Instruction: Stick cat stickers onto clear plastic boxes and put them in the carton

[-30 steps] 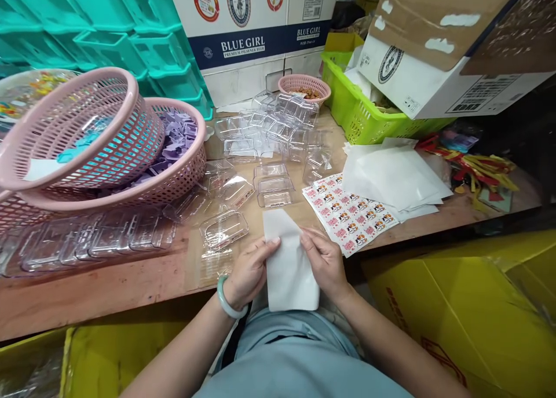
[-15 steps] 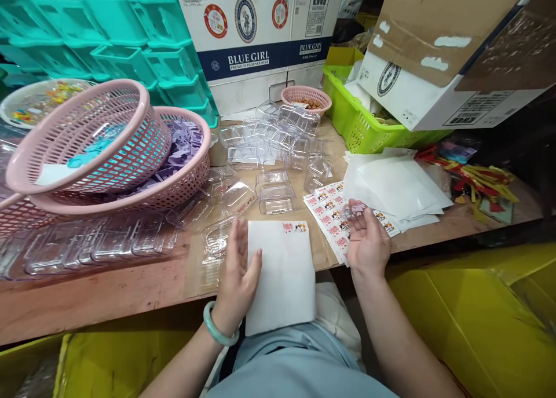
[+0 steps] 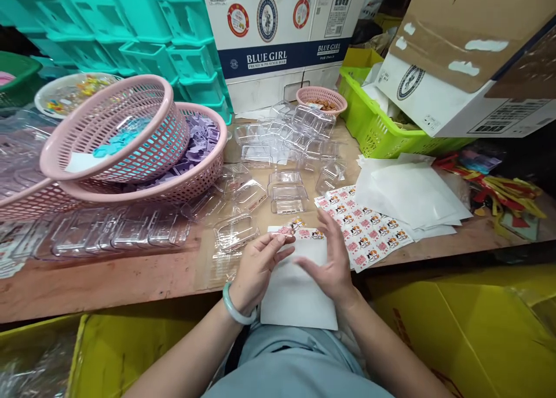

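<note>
A white backing sheet [image 3: 295,294] lies over the table's front edge and my lap, with a few small cat stickers [image 3: 309,233] left along its top edge. My left hand [image 3: 257,269] pinches one sticker [image 3: 284,231] at the sheet's top left corner. My right hand [image 3: 330,259] rests on the sheet's right side, fingers stretched out and holding nothing. A full sticker sheet [image 3: 365,227] lies just right of my hands. A clear plastic clamshell box [image 3: 236,232] sits left of the backing sheet.
Stacked pink baskets [image 3: 130,149] with purple and blue pieces stand at the left. More clear boxes [image 3: 286,137] crowd the middle, flattened ones [image 3: 108,236] lie front left. White sheets [image 3: 412,195], a green basket [image 3: 382,131], cartons [image 3: 278,44] and teal crates [image 3: 130,33] fill the back.
My right hand came back from the sticker sheet onto the white backing sheet. My left hand, flat on the sheet before, now pinches a sticker at its top edge. The view shifted slightly.
</note>
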The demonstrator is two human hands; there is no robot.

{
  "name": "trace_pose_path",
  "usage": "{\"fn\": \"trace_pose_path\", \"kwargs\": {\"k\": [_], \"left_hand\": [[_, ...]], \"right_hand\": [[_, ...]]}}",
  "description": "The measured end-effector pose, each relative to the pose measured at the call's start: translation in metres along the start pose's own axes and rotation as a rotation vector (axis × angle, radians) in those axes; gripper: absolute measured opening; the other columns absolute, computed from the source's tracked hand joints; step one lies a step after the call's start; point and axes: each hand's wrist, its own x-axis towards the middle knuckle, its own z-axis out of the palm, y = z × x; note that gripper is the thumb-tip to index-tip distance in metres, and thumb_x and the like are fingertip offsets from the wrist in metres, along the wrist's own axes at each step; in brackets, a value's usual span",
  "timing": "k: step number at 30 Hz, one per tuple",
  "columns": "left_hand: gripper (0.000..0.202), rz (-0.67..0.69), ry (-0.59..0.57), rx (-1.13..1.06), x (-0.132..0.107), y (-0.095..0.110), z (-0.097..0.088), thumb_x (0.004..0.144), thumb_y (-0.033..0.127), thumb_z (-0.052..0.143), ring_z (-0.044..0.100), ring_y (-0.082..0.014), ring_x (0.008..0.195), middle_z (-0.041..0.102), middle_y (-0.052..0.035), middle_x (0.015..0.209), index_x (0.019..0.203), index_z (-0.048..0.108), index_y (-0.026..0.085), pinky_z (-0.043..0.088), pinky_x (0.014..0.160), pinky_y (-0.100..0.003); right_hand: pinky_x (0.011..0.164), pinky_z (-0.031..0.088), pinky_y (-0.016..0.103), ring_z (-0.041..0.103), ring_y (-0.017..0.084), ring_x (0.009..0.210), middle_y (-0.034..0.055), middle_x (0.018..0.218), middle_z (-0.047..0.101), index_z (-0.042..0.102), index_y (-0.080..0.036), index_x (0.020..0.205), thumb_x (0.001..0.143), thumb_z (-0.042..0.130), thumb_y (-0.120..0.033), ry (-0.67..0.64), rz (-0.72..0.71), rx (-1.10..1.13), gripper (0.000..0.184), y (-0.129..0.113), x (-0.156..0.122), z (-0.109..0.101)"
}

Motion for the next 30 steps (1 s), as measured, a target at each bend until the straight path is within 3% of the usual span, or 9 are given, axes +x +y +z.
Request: {"fn": "trace_pose_path", "kwargs": {"k": [2, 5, 7, 10, 13, 17, 21, 24, 30], "left_hand": [[0.024, 0.012, -0.052, 0.072, 0.002, 0.002, -0.002, 0.08, 0.036, 0.068, 0.061, -0.0223, 0.103, 0.069, -0.0088, 0.103, 0.09, 0.072, 0.015, 0.05, 0.094, -0.039], [0.026, 0.053, -0.222, 0.358, 0.008, 0.007, -0.004, 0.084, 0.038, 0.062, 0.064, -0.0205, 0.095, 0.07, -0.0085, 0.098, 0.094, 0.072, 0.015, 0.051, 0.09, -0.037], [0.028, 0.208, -0.247, 0.651, 0.016, 0.014, -0.007, 0.086, 0.038, 0.059, 0.064, -0.0203, 0.088, 0.07, -0.0086, 0.096, 0.099, 0.071, 0.016, 0.052, 0.086, -0.037], [0.031, 0.659, -0.035, 1.074, 0.04, 0.027, -0.013, 0.086, 0.034, 0.058, 0.061, -0.0242, 0.099, 0.066, -0.0131, 0.107, 0.109, 0.065, 0.015, 0.049, 0.092, -0.043], [0.031, 0.911, 0.07, 1.379, 0.07, 0.035, -0.016, 0.085, 0.027, 0.059, 0.055, -0.0283, 0.109, 0.061, -0.0176, 0.112, 0.112, 0.059, 0.012, 0.047, 0.095, -0.048], [0.019, 0.932, 0.023, 1.534, 0.087, 0.033, -0.017, 0.086, 0.02, 0.057, 0.054, -0.029, 0.11, 0.057, -0.0173, 0.117, 0.104, 0.056, 0.015, 0.05, 0.09, -0.049], [0.011, 0.899, -0.102, 1.395, 0.078, 0.026, -0.019, 0.088, 0.019, 0.054, 0.053, -0.027, 0.119, 0.059, -0.0121, 0.116, 0.098, 0.053, 0.019, 0.047, 0.097, -0.047], [0.022, 0.725, -0.142, 1.265, 0.076, 0.025, -0.021, 0.085, 0.019, 0.057, 0.06, -0.0233, 0.109, 0.064, -0.0077, 0.108, 0.107, 0.051, 0.021, 0.049, 0.094, -0.043], [0.053, 0.497, -0.137, 1.139, 0.092, 0.028, -0.018, 0.075, 0.021, 0.066, 0.06, -0.0238, 0.106, 0.061, -0.0125, 0.116, 0.125, 0.05, 0.016, 0.048, 0.095, -0.042]], "right_hand": [[0.081, 0.055, 0.037, 0.064, 0.023, 0.101, 0.0115, 0.122, 0.061, 0.046, -0.026, 0.135, 0.078, 0.068, -0.051, 0.064, 0.37, 0.344, 0.065, 0.001, 0.004, 0.0], [0.054, 0.049, 0.024, 0.06, 0.012, 0.062, 0.0031, 0.078, 0.065, 0.068, -0.018, 0.096, 0.077, 0.07, -0.05, -0.101, 0.758, 0.708, 0.036, 0.003, 0.017, 0.0], [0.048, 0.043, 0.02, 0.053, 0.008, 0.053, -0.0014, 0.065, 0.061, 0.068, -0.016, 0.075, 0.067, 0.08, -0.04, -0.046, 0.802, 0.762, 0.028, 0.005, 0.027, -0.004], [0.049, 0.043, 0.018, 0.052, 0.006, 0.053, -0.0045, 0.063, 0.061, 0.068, -0.019, 0.071, 0.059, 0.086, -0.032, 0.291, 0.689, 0.75, 0.025, 0.01, 0.044, -0.015], [0.051, 0.046, 0.019, 0.055, 0.007, 0.057, -0.0042, 0.068, 0.063, 0.069, -0.021, 0.072, 0.06, 0.085, -0.033, 0.378, 0.632, 0.766, 0.024, 0.01, 0.057, -0.021], [0.056, 0.049, 0.021, 0.059, 0.009, 0.065, -0.003, 0.075, 0.066, 0.07, -0.022, 0.072, 0.062, 0.084, -0.034, 0.35, 0.604, 0.737, 0.021, 0.005, 0.063, -0.014], [0.071, 0.052, 0.026, 0.061, 0.01, 0.071, -0.0035, 0.078, 0.066, 0.071, -0.023, 0.077, 0.064, 0.082, -0.033, 0.308, 0.534, 0.734, 0.02, 0.006, 0.067, 0.0], [0.078, 0.053, 0.029, 0.062, 0.01, 0.071, -0.0031, 0.08, 0.068, 0.071, -0.022, 0.081, 0.064, 0.082, -0.031, 0.26, 0.528, 0.738, 0.022, 0.011, 0.071, 0.009], [0.08, 0.053, 0.03, 0.063, 0.011, 0.072, -0.0021, 0.078, 0.068, 0.07, -0.02, 0.083, 0.066, 0.081, -0.031, 0.26, 0.52, 0.723, 0.023, 0.017, 0.076, 0.017]]}}
